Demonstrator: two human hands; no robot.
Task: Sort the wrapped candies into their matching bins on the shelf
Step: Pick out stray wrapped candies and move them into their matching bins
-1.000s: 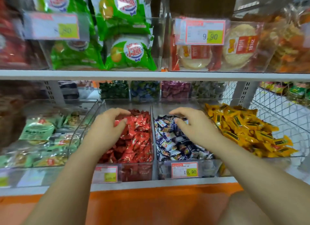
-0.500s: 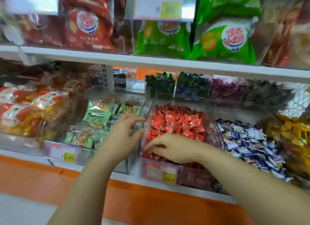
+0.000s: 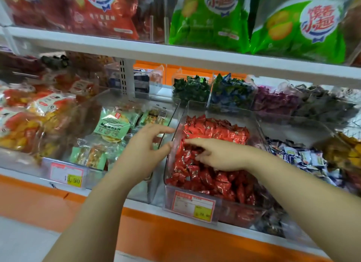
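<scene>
The red candies are heaped in a clear bin on the lower shelf. The right hand is laid over them, fingers stretched left; whether a candy is grasped beneath it cannot be told. The left hand is spread, released, beside the bin's left wall. Yellow sweets at far right are blurred.

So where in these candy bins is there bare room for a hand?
Bare floor shows behind the red candies at the back of the red bin, before the small rear bins, and at the back of the blue-and-white candy bin. The red bin's front is packed, the right hand on it.
</scene>
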